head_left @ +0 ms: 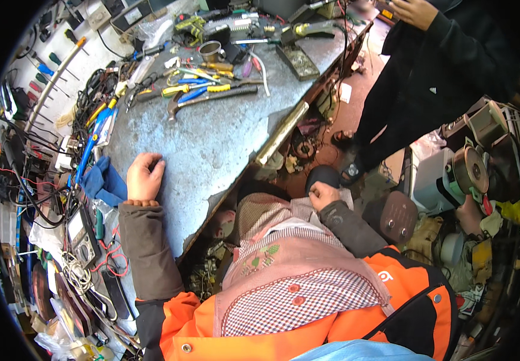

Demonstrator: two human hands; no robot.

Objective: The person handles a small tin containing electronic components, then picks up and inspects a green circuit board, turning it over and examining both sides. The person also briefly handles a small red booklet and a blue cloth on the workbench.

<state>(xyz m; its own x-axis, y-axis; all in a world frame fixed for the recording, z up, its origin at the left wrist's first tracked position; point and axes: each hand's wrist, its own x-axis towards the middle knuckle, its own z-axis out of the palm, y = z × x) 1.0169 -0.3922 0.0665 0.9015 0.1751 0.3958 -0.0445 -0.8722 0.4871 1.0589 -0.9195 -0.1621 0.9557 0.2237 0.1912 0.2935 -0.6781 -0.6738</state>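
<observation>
My left hand [145,175] rests on the scuffed blue-grey bench [215,150], fingers curled, with nothing visible in it. Beside it lie a crumpled dark-blue cloth [103,183] and, lower left, a multimeter [82,234] among red leads. My right hand [323,195] lies off the bench over my lap, near the edge of a checked apron [302,307]; its fingers are curled, and whatever they hold, if anything, is hidden. Higher on the bench are a hammer [230,91], pliers with coloured handles [190,93], screwdrivers and a metal cup [212,51].
Tangled cables [94,96] and a rack of screwdrivers [46,69] line the left. A person in dark clothing [428,72] stands at upper right, one hand raised. Appliances and parts [434,180] are piled along the right, near my right arm. The bench's worn edge [281,135] runs diagonally between my hands.
</observation>
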